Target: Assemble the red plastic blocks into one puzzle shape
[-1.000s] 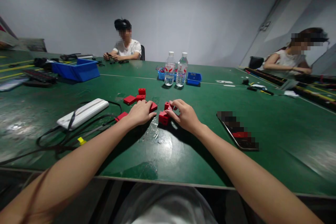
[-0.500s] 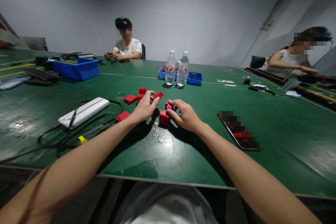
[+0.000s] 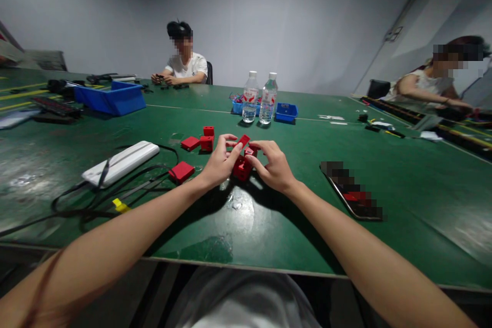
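Note:
My left hand [image 3: 222, 162] pinches a flat red block [image 3: 243, 140] between thumb and fingers, tilted up over the middle of the table. Close beside it, my right hand [image 3: 275, 165] is closed on a small red block [image 3: 250, 151], partly covered by the fingers. Just under that sits a red cube-like block [image 3: 242, 169] with holes in its side; whether the upper block touches it I cannot tell. To the left of my hands lie more red pieces: a holed block [image 3: 206, 143], another behind it [image 3: 208, 130], a flat one [image 3: 190, 143] and a square one [image 3: 182, 171].
A white power bank [image 3: 122, 164] with black cables and a yellow tag [image 3: 121, 206] lies left. A phone [image 3: 348, 192] lies right. Two water bottles [image 3: 267, 100] stand ahead by a small blue tray [image 3: 286, 113]. A large blue bin [image 3: 111, 98] is far left. Two people sit across.
My left hand has moved right with the flat red block, bringing it beside my right hand and above the holed block. My right hand stays nearly in place.

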Action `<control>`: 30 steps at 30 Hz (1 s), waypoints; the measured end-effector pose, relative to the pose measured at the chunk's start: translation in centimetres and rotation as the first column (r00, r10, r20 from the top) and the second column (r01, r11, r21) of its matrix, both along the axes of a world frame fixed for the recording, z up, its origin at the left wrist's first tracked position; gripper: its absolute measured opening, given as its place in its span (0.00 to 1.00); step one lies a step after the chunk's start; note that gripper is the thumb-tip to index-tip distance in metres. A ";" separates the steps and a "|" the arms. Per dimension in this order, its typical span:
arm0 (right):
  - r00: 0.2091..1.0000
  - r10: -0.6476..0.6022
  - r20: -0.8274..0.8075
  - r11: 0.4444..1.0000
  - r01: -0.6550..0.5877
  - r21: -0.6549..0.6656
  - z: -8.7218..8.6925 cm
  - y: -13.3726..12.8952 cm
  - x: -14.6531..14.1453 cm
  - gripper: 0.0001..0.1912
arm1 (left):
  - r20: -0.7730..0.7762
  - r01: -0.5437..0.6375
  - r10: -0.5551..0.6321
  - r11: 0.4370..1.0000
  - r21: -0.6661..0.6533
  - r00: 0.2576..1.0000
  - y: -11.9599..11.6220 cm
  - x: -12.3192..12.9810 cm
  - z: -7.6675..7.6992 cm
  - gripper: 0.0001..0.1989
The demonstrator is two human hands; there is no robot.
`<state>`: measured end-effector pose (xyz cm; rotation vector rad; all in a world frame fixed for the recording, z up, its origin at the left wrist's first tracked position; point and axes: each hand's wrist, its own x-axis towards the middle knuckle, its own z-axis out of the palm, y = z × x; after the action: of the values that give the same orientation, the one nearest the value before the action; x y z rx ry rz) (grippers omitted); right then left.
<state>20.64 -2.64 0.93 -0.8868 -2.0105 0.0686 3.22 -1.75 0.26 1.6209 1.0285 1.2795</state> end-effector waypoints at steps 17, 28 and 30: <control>0.993 0.053 -0.104 0.993 -0.063 -0.096 0.5 -0.4 -0.3 0.12 | -0.227 -0.093 0.100 0.995 0.042 0.969 0.0 -0.1 -1.3 0.18; 0.999 0.034 -0.013 0.998 -0.035 -0.050 -0.1 0.1 -0.1 0.12 | -0.292 -0.080 0.088 0.996 0.039 0.953 0.4 -0.1 -1.4 0.16; 0.999 0.039 -0.001 0.998 -0.039 -0.042 -0.2 0.1 -0.1 0.12 | -0.281 -0.082 0.086 0.996 0.027 0.956 0.5 -0.1 -1.5 0.16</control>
<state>20.50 -2.51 0.68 -0.8737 -2.0333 0.1337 3.10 -1.27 -1.22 1.8244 1.2753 1.1330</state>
